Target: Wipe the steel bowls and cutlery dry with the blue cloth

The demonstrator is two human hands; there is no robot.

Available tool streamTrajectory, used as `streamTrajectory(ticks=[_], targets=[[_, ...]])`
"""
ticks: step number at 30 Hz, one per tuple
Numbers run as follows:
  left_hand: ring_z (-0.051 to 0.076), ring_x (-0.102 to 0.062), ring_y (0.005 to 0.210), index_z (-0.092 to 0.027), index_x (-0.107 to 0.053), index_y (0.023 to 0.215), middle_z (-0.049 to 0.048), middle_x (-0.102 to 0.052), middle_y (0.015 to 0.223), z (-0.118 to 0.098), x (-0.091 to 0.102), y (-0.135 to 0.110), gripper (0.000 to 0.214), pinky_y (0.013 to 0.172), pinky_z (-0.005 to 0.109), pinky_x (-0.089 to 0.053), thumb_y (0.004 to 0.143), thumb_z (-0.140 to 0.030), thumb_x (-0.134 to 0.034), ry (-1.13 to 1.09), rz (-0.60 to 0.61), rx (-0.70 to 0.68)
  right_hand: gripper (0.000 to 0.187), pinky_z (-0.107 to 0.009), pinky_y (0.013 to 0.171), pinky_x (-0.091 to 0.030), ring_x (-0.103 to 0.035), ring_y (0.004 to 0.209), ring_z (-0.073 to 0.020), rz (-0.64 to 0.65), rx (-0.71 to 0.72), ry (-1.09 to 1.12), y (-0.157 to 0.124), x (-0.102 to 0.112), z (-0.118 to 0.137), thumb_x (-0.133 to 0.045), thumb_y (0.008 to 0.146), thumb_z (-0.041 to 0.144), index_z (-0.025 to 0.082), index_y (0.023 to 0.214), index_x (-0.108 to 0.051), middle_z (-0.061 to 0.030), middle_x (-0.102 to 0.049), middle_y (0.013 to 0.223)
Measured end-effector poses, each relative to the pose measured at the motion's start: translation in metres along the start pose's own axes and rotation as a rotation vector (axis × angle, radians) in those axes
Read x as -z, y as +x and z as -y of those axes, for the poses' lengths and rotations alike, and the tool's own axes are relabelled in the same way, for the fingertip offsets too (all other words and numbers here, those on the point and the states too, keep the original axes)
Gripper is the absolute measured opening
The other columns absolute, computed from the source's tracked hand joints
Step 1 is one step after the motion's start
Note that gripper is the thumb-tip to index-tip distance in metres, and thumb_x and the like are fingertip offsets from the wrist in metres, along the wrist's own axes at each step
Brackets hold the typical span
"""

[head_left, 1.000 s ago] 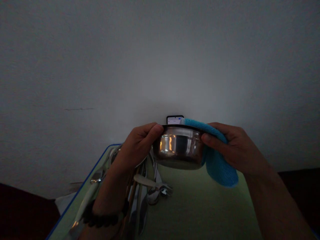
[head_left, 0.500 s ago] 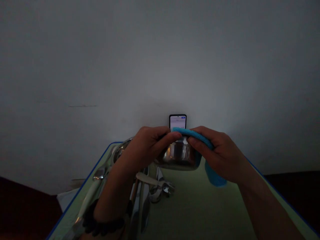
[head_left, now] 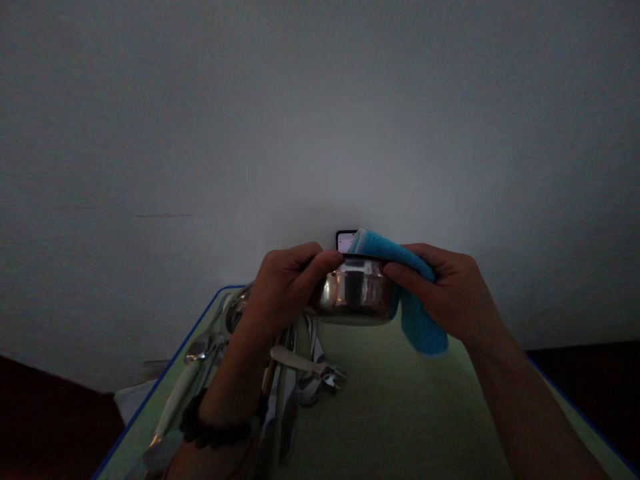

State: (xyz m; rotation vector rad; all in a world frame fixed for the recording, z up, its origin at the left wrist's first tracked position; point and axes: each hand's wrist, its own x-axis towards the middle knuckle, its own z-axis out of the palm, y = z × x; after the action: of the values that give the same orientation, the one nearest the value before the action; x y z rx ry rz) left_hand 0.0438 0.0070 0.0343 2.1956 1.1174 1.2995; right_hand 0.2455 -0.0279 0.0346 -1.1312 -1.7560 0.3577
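A shiny steel bowl [head_left: 357, 290] is held up above the table between my two hands. My left hand [head_left: 295, 283] is closed on its left rim, thumb on the near side and fingers behind. At the right, my right hand [head_left: 440, 283] pinches a blue cloth [head_left: 423, 327] against the rim, with the thumb on the bowl's outer wall. One end of the cloth sticks up over the rim and the other hangs down beside the bowl. The bowl's inside is hidden from me.
Several spoons, forks and knives lie on the green table [head_left: 390, 420], among them a light-handled fork [head_left: 307, 363]. Another steel bowl [head_left: 237, 310] sits partly behind my left wrist. A phone [head_left: 345, 241] leans against the grey wall [head_left: 320, 120].
The bowl has risen slightly and more of its wall shows. The cloth's upper end now stands higher above the rim, covering part of the phone. My right thumb has shifted slightly right.
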Motion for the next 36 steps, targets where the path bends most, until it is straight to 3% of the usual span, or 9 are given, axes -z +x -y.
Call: streamTrajectory(ticks=[7,11,16,20,22,25,28,32,36], targets=[[0.008,-0.047,0.05,-0.016,-0.057,0.06,-0.0053,-0.052,0.052,0.006,0.003,-0.004,0.029,0.046,0.018,-0.037,0.061,-0.039,-0.074,-0.198,0.192,-0.145,0.016,-0.018,0.048,-0.043,-0.056,0.056,-0.0085,0.162,0.034,0.046,-0.002,0.015,0.0,-0.064,0.074,0.036,0.027,0.087,-0.067,0.0059,-0.065,0.067],[0.011,-0.059,0.067,-0.017,-0.065,0.074,-0.001,-0.064,0.069,0.0,0.01,-0.004,0.012,0.062,0.021,-0.046,0.069,-0.026,-0.071,-0.211,0.364,-0.174,0.023,-0.02,0.056,-0.048,-0.061,0.065,-0.0106,0.173,0.067,0.072,-0.003,0.018,-0.005,-0.069,0.07,0.033,0.027,0.091,-0.065,0.0044,-0.067,0.079],[0.014,-0.06,0.075,-0.018,-0.068,0.08,0.0022,-0.065,0.078,-0.007,0.018,-0.005,0.01,0.068,0.025,-0.048,0.07,-0.017,-0.07,-0.17,0.336,-0.259,0.033,-0.025,0.071,-0.05,-0.063,0.083,-0.0144,0.214,0.129,0.123,-0.003,0.021,-0.009,-0.072,0.067,0.03,0.03,0.099,-0.063,0.0027,-0.068,0.093],[0.017,-0.058,0.087,-0.019,-0.07,0.081,0.0041,-0.067,0.083,-0.011,0.022,-0.006,0.01,0.076,0.029,-0.047,0.071,-0.018,-0.069,0.005,0.315,-0.329,0.021,-0.03,0.076,-0.049,-0.063,0.084,-0.0156,0.355,0.214,0.197,-0.002,0.026,-0.011,-0.067,0.073,0.028,0.026,0.094,-0.066,0.0011,-0.069,0.091],[0.018,-0.058,0.09,-0.019,-0.07,0.081,0.004,-0.067,0.081,-0.012,0.022,-0.005,0.009,0.08,0.031,-0.046,0.072,-0.018,-0.068,0.08,0.299,-0.364,0.016,-0.027,0.069,-0.05,-0.063,0.077,-0.0141,0.316,0.209,0.144,-0.003,0.028,-0.012,-0.061,0.079,0.027,0.026,0.094,-0.066,0.0016,-0.069,0.086],[0.019,-0.056,0.092,-0.018,-0.07,0.084,0.0049,-0.069,0.081,-0.012,0.021,-0.004,0.011,0.083,0.034,-0.044,0.074,-0.02,-0.066,0.142,0.272,-0.404,0.018,-0.023,0.056,-0.048,-0.062,0.065,-0.0117,0.037,0.148,-0.006,-0.005,0.027,-0.013,-0.057,0.081,0.024,0.026,0.097,-0.064,0.0027,-0.068,0.081],[0.019,-0.056,0.091,-0.019,-0.07,0.083,0.0045,-0.069,0.082,-0.014,0.022,-0.005,0.01,0.087,0.037,-0.04,0.074,-0.02,-0.066,0.203,0.238,-0.428,0.022,-0.025,0.059,-0.049,-0.062,0.067,-0.0125,-0.14,0.204,-0.108,-0.007,0.024,-0.01,-0.059,0.079,0.017,0.026,0.098,-0.062,0.0024,-0.068,0.084],[0.017,-0.056,0.082,-0.019,-0.07,0.082,0.0021,-0.068,0.075,-0.018,0.024,-0.006,0.009,0.082,0.035,-0.039,0.075,-0.019,-0.065,0.304,0.18,-0.451,0.021,-0.03,0.078,-0.048,-0.062,0.087,-0.0156,-0.102,0.331,-0.14,-0.006,0.023,-0.005,-0.054,0.076,0.007,0.023,0.087,-0.062,0.0002,-0.067,0.096],[0.016,-0.056,0.08,-0.02,-0.07,0.085,0.002,-0.066,0.076,-0.019,0.024,-0.005,0.012,0.08,0.034,-0.039,0.076,-0.017,-0.063,0.353,0.149,-0.487,0.014,-0.036,0.091,-0.042,-0.053,0.108,-0.0194,-0.009,0.359,-0.173,-0.004,0.024,-0.006,-0.055,0.077,0.012,0.021,0.086,-0.063,-0.0046,-0.058,0.115]])
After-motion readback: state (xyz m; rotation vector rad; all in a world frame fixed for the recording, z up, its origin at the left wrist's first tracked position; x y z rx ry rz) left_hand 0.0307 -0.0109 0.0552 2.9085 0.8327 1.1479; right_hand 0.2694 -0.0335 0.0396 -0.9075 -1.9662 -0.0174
